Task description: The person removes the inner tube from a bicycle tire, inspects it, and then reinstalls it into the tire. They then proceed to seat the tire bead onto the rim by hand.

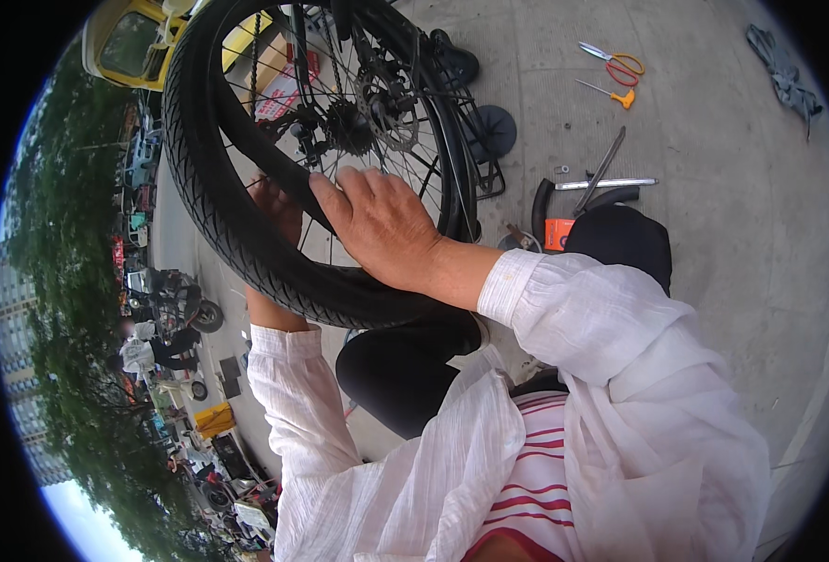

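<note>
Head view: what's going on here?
A person in a white shirt is working on a bicycle's rear wheel with bare hands. The right hand is curled over what looks like the inner tube, which hangs inside the tyre; the left hand is at the far side, partly hidden by the tyre. Orange-handled scissors and a yellow-handled tool lie on the ground.

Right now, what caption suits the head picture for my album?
Left hand and right hand at a black bicycle tyre, outdoors.
</note>
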`<action>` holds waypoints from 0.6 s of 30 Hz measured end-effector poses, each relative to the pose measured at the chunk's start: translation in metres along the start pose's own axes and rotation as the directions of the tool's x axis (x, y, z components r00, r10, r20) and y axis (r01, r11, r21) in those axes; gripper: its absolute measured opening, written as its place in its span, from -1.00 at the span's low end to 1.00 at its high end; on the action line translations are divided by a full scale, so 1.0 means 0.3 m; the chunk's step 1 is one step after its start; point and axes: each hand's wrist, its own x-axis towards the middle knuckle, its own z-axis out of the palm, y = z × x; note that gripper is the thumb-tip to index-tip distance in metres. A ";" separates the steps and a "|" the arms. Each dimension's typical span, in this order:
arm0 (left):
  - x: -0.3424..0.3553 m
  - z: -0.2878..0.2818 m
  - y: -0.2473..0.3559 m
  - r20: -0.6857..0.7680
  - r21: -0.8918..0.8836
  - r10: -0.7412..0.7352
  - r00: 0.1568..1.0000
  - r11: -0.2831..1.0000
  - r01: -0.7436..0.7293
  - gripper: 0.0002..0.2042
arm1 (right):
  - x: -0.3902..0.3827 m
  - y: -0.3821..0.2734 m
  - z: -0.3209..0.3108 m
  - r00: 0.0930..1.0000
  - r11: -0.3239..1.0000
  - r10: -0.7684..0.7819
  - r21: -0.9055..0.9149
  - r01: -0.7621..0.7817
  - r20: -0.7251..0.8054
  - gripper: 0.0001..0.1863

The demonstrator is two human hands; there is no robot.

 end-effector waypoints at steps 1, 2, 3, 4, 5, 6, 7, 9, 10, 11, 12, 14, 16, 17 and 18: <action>0.005 -0.002 0.010 0.035 -0.037 -0.023 0.999 0.999 0.024 -0.64 | 0.003 -0.005 0.013 1.000 0.998 0.021 0.057 -0.021 -0.001 -0.33; 0.019 0.013 0.005 -0.040 -0.055 -0.018 0.999 0.998 0.016 -0.62 | 0.009 -0.004 0.021 0.999 0.993 0.046 0.107 -0.045 -0.002 -0.30; 0.027 0.030 -0.008 -0.113 -0.072 -0.015 0.993 0.997 0.007 -0.60 | 0.015 -0.001 0.028 0.998 0.985 0.070 0.156 -0.069 -0.002 -0.28; 0.043 0.046 -0.020 -0.186 -0.089 -0.014 0.983 0.996 -0.003 -0.58 | 0.021 0.002 0.036 0.995 0.978 0.096 0.188 -0.095 0.003 -0.25; 0.042 0.072 -0.008 -0.181 -0.062 0.006 0.984 0.998 -0.018 -0.57 | 0.028 -0.012 0.043 0.994 0.965 0.113 0.237 -0.112 0.011 -0.23; 0.043 0.099 0.006 -0.175 -0.035 0.025 0.984 0.999 -0.032 -0.56 | 0.034 -0.023 0.049 0.991 0.950 0.130 0.285 -0.131 0.020 -0.20; 0.039 0.113 0.019 -0.169 -0.008 0.043 0.985 0.999 -0.045 -0.54 | 0.042 -0.030 0.056 0.991 0.921 0.127 0.367 -0.130 0.033 -0.23; -0.028 -0.018 0.089 -0.271 0.222 0.107 0.956 0.974 -0.046 -0.52 | 0.060 -0.069 0.063 0.993 0.835 0.103 0.537 -0.120 0.060 -0.30; -0.005 -0.086 0.116 -0.226 0.302 0.053 0.973 0.953 0.018 -0.52 | 0.057 -0.056 0.060 0.986 0.796 0.123 0.582 -0.166 0.113 -0.37; 0.018 -0.033 0.110 -0.272 0.313 0.046 0.961 0.949 0.043 -0.51 | 0.055 -0.040 0.050 0.976 0.749 0.144 0.626 -0.217 0.166 -0.45; 0.024 0.032 0.118 -0.324 0.328 0.046 0.945 0.942 0.067 -0.50 | 0.056 -0.035 0.037 0.964 0.692 0.152 0.673 -0.261 0.218 -0.51; 0.044 0.182 0.123 -0.379 0.332 0.077 0.922 0.941 0.058 -0.44 | 0.061 0.002 0.003 0.912 0.450 0.196 0.793 -0.410 0.361 -0.63; 0.046 0.331 0.139 -0.390 0.307 0.136 0.911 0.951 -0.011 -0.36 | 0.086 0.026 -0.058 0.808 0.183 0.161 0.787 -0.588 0.566 -0.70; 0.040 0.394 0.146 -0.394 0.286 0.162 0.905 0.957 -0.047 -0.34 | 0.092 0.028 -0.051 0.831 0.250 0.144 0.792 -0.556 0.538 -0.70; 0.037 0.423 0.151 -0.398 0.263 0.187 0.898 0.961 -0.083 -0.32 | 0.097 0.030 -0.045 0.852 0.316 0.126 0.793 -0.520 0.509 -0.70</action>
